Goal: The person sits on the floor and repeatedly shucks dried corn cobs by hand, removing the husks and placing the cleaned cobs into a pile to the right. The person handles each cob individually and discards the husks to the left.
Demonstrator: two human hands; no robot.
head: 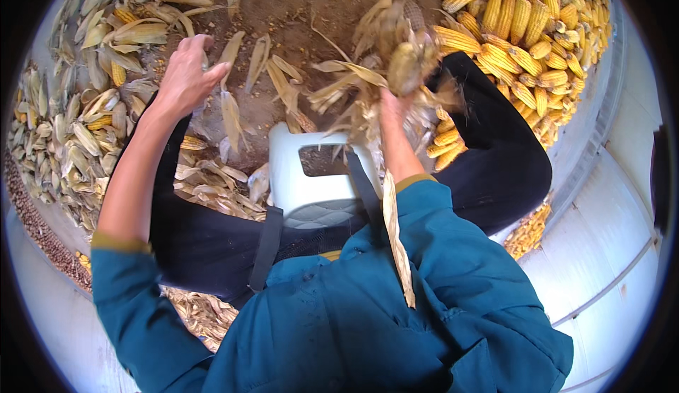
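Note:
My left hand (191, 72) is raised over the dirt floor beside the husk-covered ears on the left. Its thumb stands apart from the fingers, and I see nothing held in it. My right hand (395, 107) is around a bundle of dry corn husks (366, 98) near my right knee. Motion blurs the bundle and hides most of the fingers. Whether an ear of corn is inside cannot be told. One narrow strip of dry husk (398, 244) lies across my right sleeve and jacket front.
Bare yellow corn ears (520, 48) are heaped at the right against a pale metal wall (604, 223). Ears in dry husks (79, 133) cover the left side. A white plastic stool (313, 186) stands between my legs. Loose husks and kernels litter the dirt floor (286, 11).

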